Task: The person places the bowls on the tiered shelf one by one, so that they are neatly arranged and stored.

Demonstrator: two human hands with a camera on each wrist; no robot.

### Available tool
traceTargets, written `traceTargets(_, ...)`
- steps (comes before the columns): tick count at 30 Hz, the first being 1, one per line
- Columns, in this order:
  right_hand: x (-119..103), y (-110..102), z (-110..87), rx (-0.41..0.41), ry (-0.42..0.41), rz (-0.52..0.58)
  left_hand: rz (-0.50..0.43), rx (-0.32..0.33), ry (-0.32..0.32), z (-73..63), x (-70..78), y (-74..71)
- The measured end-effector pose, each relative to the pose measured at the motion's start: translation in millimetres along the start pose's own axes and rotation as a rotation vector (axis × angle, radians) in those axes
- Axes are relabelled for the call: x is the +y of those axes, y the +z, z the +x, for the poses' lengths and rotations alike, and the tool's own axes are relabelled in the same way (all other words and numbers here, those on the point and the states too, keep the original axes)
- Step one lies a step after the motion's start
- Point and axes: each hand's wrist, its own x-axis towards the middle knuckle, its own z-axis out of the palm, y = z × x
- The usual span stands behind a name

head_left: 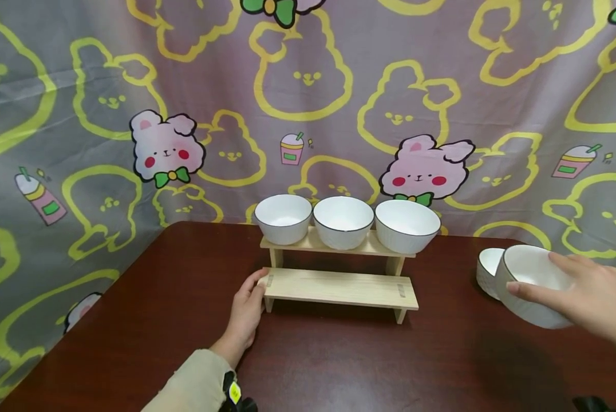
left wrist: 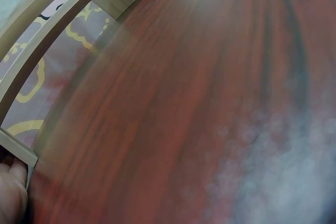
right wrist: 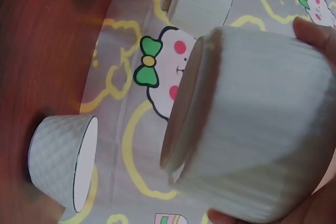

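Observation:
My right hand [head_left: 591,289] grips a white bowl [head_left: 529,306] by its rim and side, raised above the table at the right. The same bowl [right wrist: 262,114] fills much of the right wrist view, with its base turned left. Behind it in the head view, another white bowl [head_left: 488,272] stands on the table. My left hand [head_left: 248,306] holds the left end of the lower step of a two-tier wooden rack [head_left: 334,286]. Three white bowls with dark rims, the left [head_left: 283,220], middle [head_left: 343,223] and right [head_left: 406,226], sit side by side on the upper step.
The rack stands on a dark reddish-brown table [head_left: 184,309], towards its far edge. A patterned curtain [head_left: 220,160] with cartoon animals hangs behind the table and along its left side.

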Motion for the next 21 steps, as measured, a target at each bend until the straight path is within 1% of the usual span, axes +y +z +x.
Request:
traceTargets(8,-5.4,-5.1,1.4,-0.008,-0.051,0.065,0.009,-0.013,0.013,1.8,2.8,0.9)
traceTargets(14,-15.9,-7.2,4.7,0.041,-0.126,0.100,0.019,0.006,0.010,2.1,2.5,1.0)
traceTargets(16,-19.4,-6.6,5.1,0.056,-0.147,0.111,0.022,0.008,0.018,1.5,2.1,1.2)
traceTargets(21,-29.4,-4.7,6.9,0.065,-0.180,0.112,0.041,0.018,0.034,-0.4,0.7,1.7)
